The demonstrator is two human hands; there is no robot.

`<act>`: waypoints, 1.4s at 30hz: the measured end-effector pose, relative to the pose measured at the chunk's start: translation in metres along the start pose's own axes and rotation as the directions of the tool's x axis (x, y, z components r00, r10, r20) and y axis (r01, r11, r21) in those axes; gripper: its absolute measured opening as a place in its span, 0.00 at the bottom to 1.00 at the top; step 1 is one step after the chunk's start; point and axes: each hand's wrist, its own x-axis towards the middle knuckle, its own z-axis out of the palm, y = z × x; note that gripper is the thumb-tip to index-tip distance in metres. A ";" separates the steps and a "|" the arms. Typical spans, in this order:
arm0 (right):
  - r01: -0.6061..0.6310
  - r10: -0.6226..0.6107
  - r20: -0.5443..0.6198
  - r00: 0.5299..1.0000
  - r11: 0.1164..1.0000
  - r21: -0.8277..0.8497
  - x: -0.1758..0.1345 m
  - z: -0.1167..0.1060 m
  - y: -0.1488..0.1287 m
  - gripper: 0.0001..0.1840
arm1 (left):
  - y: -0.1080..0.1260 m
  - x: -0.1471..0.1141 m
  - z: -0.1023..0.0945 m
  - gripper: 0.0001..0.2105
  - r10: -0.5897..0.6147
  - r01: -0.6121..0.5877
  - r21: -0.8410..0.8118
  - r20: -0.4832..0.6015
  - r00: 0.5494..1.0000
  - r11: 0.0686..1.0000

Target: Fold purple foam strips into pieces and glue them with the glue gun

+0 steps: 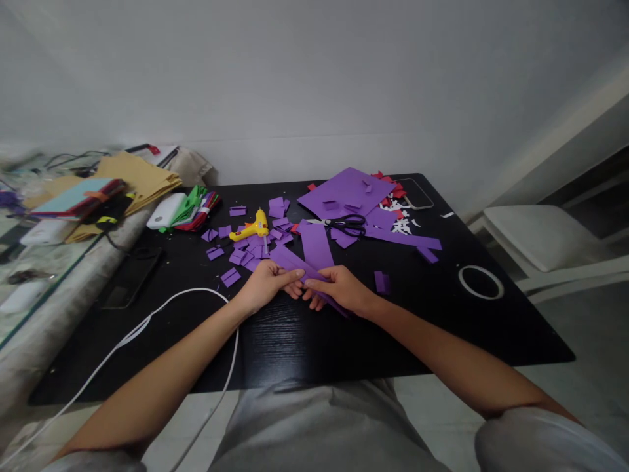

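Observation:
Between my two hands is a long strip of purple paper (291, 258), slanting down to the right. My left hand (269, 283) pinches it near its middle, thumb on top. Close beside, my right hand (341, 287) grips the same strip with the thumb over it; the strip's lower end pokes out below that hand. A wider purple piece (317, 244) lies just beyond the fingers. Past it rest black-handled scissors (350, 225). A yellow glue gun (251, 227) lies left of them among several small folded purple pieces (230, 276).
A large purple sheet (344, 190) lies at the back, near red and white paper scraps (403, 224). A tape roll (480, 282) sits at right. A white cable (177, 294) crosses the left side of the black table (285, 347). Folded coloured paper (196, 208) lies back left.

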 end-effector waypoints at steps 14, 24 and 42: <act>-0.064 0.062 0.050 0.997 0.997 0.053 0.000 -0.002 -0.001 0.23 | -0.001 0.001 -0.003 0.18 0.030 -0.031 0.060 0.013 0.999 0.998; -0.005 0.003 0.023 1.000 0.998 0.065 0.002 -0.002 0.001 0.24 | 0.000 0.000 0.002 0.17 0.019 -0.019 0.023 -0.011 1.000 1.000; 0.042 -0.042 -0.006 0.999 0.998 0.050 0.002 0.000 0.001 0.25 | -0.003 0.002 -0.003 0.15 0.111 -0.110 0.058 -0.016 0.994 0.992</act>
